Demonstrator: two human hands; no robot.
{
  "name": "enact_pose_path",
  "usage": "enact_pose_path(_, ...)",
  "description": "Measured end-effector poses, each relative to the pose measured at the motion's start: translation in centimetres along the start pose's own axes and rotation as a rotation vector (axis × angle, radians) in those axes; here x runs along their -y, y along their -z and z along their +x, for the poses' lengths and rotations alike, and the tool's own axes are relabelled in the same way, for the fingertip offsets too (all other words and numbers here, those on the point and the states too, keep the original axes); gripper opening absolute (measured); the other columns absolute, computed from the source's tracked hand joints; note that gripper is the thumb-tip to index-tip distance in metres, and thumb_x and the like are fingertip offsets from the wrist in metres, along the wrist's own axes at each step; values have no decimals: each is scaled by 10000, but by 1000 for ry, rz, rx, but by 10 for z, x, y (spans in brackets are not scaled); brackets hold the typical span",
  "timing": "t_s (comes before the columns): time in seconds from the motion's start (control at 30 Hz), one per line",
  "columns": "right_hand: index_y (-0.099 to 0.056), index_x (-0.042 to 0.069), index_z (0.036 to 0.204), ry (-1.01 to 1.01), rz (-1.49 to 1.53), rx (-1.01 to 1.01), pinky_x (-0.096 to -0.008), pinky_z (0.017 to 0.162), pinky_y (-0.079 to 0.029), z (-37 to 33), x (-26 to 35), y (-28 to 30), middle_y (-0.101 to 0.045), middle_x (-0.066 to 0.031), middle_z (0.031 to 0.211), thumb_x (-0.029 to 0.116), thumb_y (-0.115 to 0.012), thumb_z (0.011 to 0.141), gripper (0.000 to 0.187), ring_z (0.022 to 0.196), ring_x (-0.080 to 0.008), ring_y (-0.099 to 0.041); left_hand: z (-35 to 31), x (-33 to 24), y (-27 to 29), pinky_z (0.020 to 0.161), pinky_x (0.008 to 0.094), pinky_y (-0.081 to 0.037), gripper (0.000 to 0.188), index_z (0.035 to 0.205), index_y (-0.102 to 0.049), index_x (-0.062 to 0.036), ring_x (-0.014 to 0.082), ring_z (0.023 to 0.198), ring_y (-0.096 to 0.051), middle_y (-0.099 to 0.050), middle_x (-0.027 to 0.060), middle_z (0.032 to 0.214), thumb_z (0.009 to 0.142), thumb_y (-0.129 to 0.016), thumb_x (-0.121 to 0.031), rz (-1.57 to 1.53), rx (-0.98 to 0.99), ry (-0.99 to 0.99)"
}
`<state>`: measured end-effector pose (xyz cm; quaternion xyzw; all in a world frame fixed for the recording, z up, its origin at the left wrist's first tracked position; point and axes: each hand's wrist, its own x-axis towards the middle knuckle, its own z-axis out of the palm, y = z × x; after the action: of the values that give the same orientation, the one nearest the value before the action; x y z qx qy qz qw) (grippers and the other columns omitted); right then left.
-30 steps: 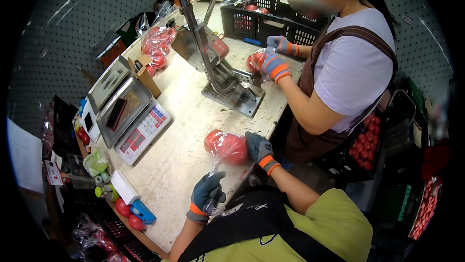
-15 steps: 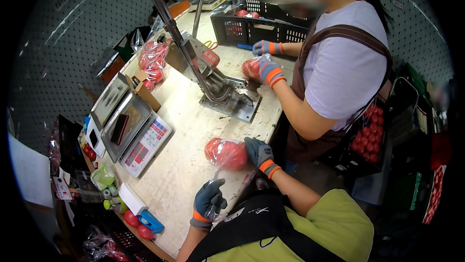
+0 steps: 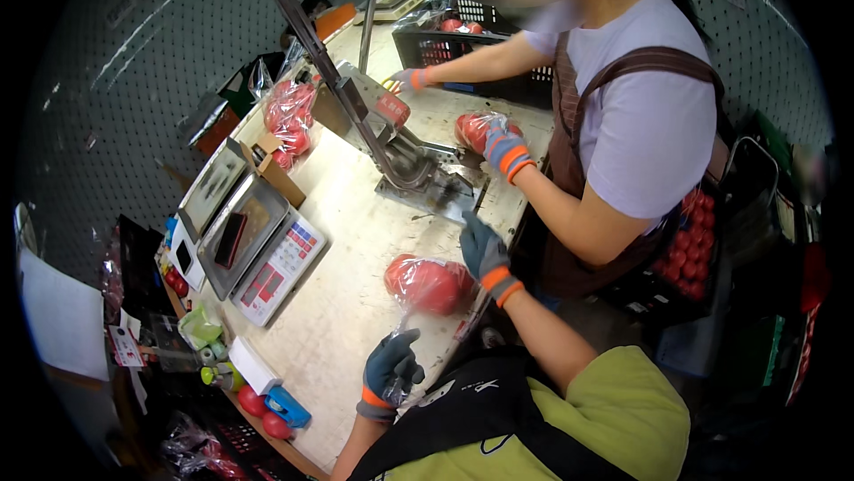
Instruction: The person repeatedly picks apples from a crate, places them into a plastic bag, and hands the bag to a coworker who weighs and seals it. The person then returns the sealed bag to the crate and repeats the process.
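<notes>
A clear plastic bag of red tomatoes (image 3: 431,285) lies on the white tabletop in front of me. My left hand (image 3: 391,369), in a grey glove with an orange cuff, is closed around the bag's gathered neck. Free of the bag, my right hand (image 3: 483,248) is raised at the table edge with its fingers stretched forward, holding nothing. Its fingertips are near the metal base plate of a lever-armed bench device (image 3: 418,169). Across from me, a co-worker's gloved hand (image 3: 507,147) rests on another bag of tomatoes (image 3: 474,131).
On the left stands a digital scale (image 3: 277,274) with a phone (image 3: 231,241) on its pan. Bagged tomatoes (image 3: 289,116) lie behind the device. A black crate (image 3: 418,47) sits at the far end. Loose tomatoes (image 3: 277,426) and a blue tool (image 3: 287,407) lie at the near left edge.
My right hand has left the bag's side and moved forward toward the bench device. My left hand keeps hold of the bag's neck. The co-worker's other hand has reached across toward a yellow loop.
</notes>
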<state>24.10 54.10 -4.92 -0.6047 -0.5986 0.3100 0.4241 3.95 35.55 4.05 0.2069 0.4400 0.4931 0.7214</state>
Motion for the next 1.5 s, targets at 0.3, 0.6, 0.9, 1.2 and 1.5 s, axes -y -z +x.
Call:
enact_pose_path(0.3,-601,-6,1088,139,278,194,-294,861,-461,36,36,-24,-655,-127,1078,181,-586,846,306,979,-202,-623,-2,-1,7,534,253,-446,324,1163,-497,93,91,518,-445,-437,-1,641,904,-483,-102,-184,41,55)
enact_pose_path(0.6,-480,89,1296,569,19,426,-435,1036,-318,-66,63,18,-478,-133,1315,361,-668,771,621,1229,-355,-411,-8,-1,13,537,242,-449,278,1123,-530,88,88,512,-458,-431,-4,674,903,-475,-71,-130,-35,40)
enact_pose_path(0.9,-640,172,1085,774,-178,243,-480,1044,-273,-102,71,-13,-569,-41,1166,230,-654,765,326,1167,-286,-457,-7,-14,-6,460,249,-416,353,1025,-570,36,106,425,-424,-377,-20,516,908,-492,-288,219,-127,92)
enact_pose_path(1.2,-659,156,954,756,-148,274,-434,980,-341,-102,80,-12,-607,-35,1040,189,-631,780,179,1059,-248,-521,-9,-13,-4,462,256,-431,301,951,-579,16,113,433,-453,-414,0,536,879,-528,-272,209,-144,129)
enact_pose_path(1.5,-653,168,961,759,-155,297,-401,981,-335,-99,75,-13,-600,1,1071,285,-591,821,193,1074,-233,-510,-9,-15,-9,459,258,-432,296,940,-600,13,127,434,-475,-412,3,534,866,-532,-265,259,-133,78)
